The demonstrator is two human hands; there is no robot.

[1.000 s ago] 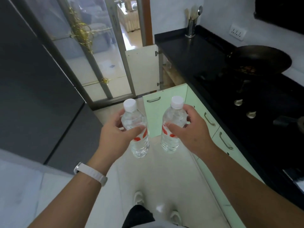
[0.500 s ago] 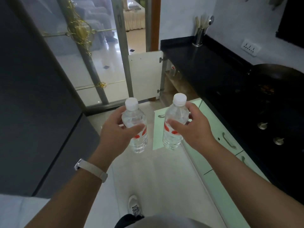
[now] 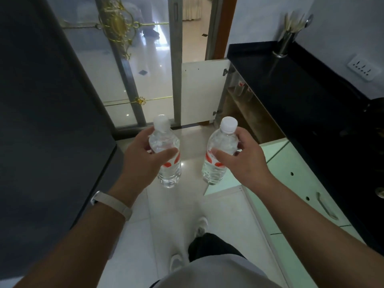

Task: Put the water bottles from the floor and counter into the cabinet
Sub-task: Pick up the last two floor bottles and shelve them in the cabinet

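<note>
I hold two clear water bottles with white caps and red labels upright over the floor. My left hand [image 3: 143,156] grips the left bottle [image 3: 167,163] around its upper body. My right hand [image 3: 242,161] grips the right bottle [image 3: 220,156] the same way. Ahead on the right, under the black counter [image 3: 291,86], a cabinet [image 3: 245,109] stands with its white door [image 3: 199,92] swung wide. Its wooden shelf shows inside, with at least one bottle [image 3: 239,88] standing on it in the shadow.
A pale green cabinet door [image 3: 228,179] juts out into the aisle at my right, just beyond the right bottle. A dark tall unit [image 3: 52,121] lines the left side. A glass sliding door [image 3: 128,69] is ahead. A steel utensil holder [image 3: 284,42] stands on the counter's far end.
I have walked forward along the aisle with both bottles still in my hands. The open cabinet is now much closer, and the wok and stove have passed out of view on the right.
</note>
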